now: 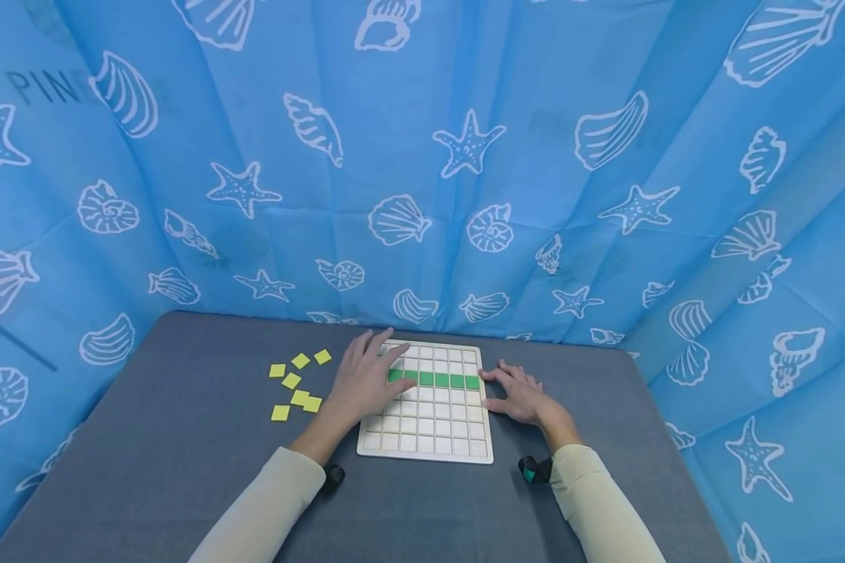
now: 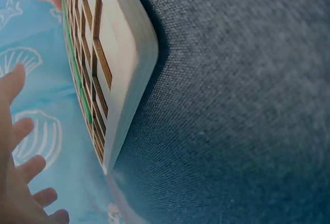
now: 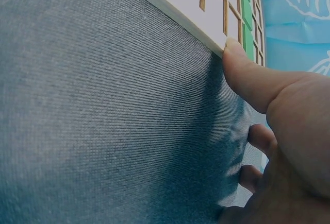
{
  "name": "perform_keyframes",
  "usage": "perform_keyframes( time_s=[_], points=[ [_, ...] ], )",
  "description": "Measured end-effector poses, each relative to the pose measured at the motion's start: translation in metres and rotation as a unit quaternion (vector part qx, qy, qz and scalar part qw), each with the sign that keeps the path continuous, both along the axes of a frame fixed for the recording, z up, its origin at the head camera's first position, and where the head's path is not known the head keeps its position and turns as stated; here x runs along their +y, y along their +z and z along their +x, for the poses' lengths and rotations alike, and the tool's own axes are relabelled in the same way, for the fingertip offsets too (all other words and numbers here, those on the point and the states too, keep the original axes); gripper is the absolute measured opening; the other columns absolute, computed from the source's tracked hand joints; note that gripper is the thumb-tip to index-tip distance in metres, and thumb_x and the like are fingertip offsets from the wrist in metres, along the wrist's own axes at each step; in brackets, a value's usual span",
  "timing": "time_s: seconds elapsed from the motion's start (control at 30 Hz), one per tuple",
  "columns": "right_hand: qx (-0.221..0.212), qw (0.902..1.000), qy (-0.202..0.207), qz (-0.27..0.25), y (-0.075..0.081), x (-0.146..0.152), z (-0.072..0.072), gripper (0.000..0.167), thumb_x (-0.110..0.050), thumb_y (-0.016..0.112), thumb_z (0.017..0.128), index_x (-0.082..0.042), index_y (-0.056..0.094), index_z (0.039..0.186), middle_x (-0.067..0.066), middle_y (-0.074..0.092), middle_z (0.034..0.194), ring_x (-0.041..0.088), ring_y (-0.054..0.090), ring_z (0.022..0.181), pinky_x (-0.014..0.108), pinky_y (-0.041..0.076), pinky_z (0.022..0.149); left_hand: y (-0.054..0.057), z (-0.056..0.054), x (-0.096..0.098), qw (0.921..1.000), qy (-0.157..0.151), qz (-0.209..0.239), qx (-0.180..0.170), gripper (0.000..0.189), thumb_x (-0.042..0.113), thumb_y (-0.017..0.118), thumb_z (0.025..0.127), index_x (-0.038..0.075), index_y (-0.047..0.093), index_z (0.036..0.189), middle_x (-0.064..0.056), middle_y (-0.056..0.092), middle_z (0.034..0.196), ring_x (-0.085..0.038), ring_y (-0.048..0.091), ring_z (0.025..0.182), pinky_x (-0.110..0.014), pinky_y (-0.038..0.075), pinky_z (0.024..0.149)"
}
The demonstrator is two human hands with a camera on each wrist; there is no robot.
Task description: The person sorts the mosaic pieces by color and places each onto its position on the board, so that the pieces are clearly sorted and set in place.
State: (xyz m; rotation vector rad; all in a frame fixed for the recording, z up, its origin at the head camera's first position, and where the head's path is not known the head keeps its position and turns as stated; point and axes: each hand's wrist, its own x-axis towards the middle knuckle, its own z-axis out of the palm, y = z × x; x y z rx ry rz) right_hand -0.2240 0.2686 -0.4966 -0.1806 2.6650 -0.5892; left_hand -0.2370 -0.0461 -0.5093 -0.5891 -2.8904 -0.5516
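A white square grid board [image 1: 426, 444] lies on the table, with a row of green square tiles [image 1: 441, 380] across its upper half. My left hand [image 1: 362, 379] is over the board's left side, covering part of it. Its fingers are spread, and in the left wrist view that hand [image 2: 23, 188] appears apart from the board with nothing held. At the right edge is my right hand [image 1: 524, 395], its thumb and index finger reaching the rim. In the right wrist view, the thumb [image 3: 247, 77] touches the board's side while the other fingers bend loosely below.
Several yellow square tiles [image 1: 280, 413] lie scattered left of the board, two of them overlapping. The table [image 1: 183, 453] has a grey cloth surface. A blue curtain [image 1: 422, 156] with white shells and starfish hangs behind and along both sides.
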Motion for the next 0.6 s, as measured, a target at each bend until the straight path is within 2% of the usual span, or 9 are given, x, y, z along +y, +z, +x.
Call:
perform_keyframes(
  time_s=[0.17, 0.27, 0.43, 0.6],
  points=[
    [0.0, 1.0, 0.0, 0.002, -0.001, 0.0, -0.001, 0.06, -0.033, 0.066, 0.1, -0.02, 0.045, 0.154, 0.024, 0.016, 0.169, 0.057, 0.007, 0.154, 0.079, 0.009, 0.116, 0.0, 0.001, 0.0, 0.9996, 0.0, -0.029, 0.004, 0.091, 0.074, 0.064, 0.085, 0.039, 0.027, 0.161, -0.005, 0.026, 0.17, -0.043, 0.02, 0.157, -0.064, 0.015, 0.126],
    [0.001, 1.0, 0.001, 0.005, -0.002, 0.0, -0.001, 0.06, -0.034, 0.066, 0.099, -0.02, 0.045, 0.154, 0.025, 0.016, 0.169, 0.057, 0.007, 0.154, 0.079, 0.009, 0.116, -0.001, 0.002, -0.001, 0.9988, 0.001, -0.049, 0.006, 0.097, 0.079, 0.061, 0.083, 0.041, 0.02, 0.162, -0.003, 0.02, 0.172, -0.042, 0.013, 0.159, -0.064, 0.011, 0.126],
    [-0.001, 1.0, 0.002, 0.003, -0.002, 0.0, -0.001, 0.061, -0.034, 0.066, 0.099, -0.02, 0.045, 0.154, 0.025, 0.016, 0.169, 0.057, 0.007, 0.153, 0.079, 0.009, 0.115, -0.001, 0.004, -0.006, 0.9983, 0.009, -0.058, 0.003, 0.093, 0.083, 0.052, 0.086, 0.041, 0.019, 0.162, -0.002, 0.015, 0.174, -0.04, 0.009, 0.16, -0.063, 0.009, 0.127],
    [-0.002, 1.0, -0.002, 0.004, 0.0, 0.0, -0.001, 0.06, -0.033, 0.067, 0.099, -0.019, 0.045, 0.154, 0.025, 0.016, 0.169, 0.057, 0.007, 0.154, 0.079, 0.009, 0.116, -0.003, 0.004, -0.015, 0.9982, 0.02, -0.056, 0.001, 0.093, 0.082, 0.052, 0.086, 0.039, 0.02, 0.163, -0.003, 0.016, 0.173, -0.041, 0.009, 0.16, -0.065, 0.01, 0.126]
  ],
)
